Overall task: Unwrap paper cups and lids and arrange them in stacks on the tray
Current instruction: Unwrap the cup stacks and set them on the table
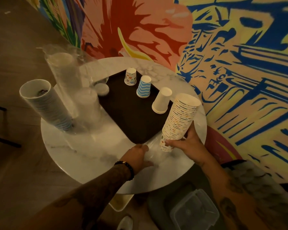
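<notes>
Gripping the tall patterned stack (181,117) near its base: right hand (184,143), fingers curled round the lower cups, stack tilted. Left hand (136,155) sits just beside it on the clear wrap (154,150) lying on the bench (93,156). Thumb and fingers flank the film; whether they actually clamp it, can't tell. Beyond the right hand, on the dark tray (123,117), three short upside-down stacks stand in a row: white stack (161,100) nearest, blue-striped stack (143,87) next, small patterned stack (130,76) farthest. Well beyond the left hand: leaning striped stack (47,105) and lid sleeves (63,77) in plastic.
</notes>
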Motion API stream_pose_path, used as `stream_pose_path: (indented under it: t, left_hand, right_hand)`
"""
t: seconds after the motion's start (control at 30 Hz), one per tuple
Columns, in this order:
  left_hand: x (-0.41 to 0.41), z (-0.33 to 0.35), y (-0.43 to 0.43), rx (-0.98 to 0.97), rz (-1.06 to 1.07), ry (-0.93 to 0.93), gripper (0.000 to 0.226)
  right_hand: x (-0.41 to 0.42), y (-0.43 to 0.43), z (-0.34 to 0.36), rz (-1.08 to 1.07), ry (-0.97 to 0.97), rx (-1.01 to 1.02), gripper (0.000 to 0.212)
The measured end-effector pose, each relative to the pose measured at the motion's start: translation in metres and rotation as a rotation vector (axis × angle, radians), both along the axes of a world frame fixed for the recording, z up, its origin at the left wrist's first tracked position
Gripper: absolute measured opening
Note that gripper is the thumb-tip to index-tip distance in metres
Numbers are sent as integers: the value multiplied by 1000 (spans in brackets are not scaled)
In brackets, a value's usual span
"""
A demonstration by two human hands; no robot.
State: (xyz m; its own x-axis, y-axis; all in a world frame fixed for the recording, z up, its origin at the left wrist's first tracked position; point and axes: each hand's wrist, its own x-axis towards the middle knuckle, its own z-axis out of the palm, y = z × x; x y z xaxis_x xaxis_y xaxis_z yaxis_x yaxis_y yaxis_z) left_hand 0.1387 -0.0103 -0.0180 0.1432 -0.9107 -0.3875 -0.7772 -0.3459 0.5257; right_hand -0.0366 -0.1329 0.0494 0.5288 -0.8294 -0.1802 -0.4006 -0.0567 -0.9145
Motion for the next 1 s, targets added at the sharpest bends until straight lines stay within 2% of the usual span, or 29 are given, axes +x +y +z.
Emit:
stream_pose_path:
  t: [0.13,0.3,0.4,0.53,0.8,0.87,1.0]
  left_hand:
    - [9,14,0,-5,59,36,73]
    - [51,46,22,-206,208,174,46]
    - [76,69,38,-320,336,308,49]
    - [102,88,55,-381,452,406,58]
    - [157,77,90,-365,605,535,58]
    - [165,71,93,-344,599,532,60]
    - [178,62,98,-292,481,341,73]
  right_hand:
    - [7,10,1,26,-6,13,103]
    - [41,25,-2,80,-7,-14,109]
    - [77,36,-6,110,-33,-30,113]
    - [133,55,-7,174,-88,-53,106]
    - [213,87,-23,240,-102,-107,89]
    - [222,93,-28,222,-78,-113,91]
    - [233,94,-41,172,6,-124,94]
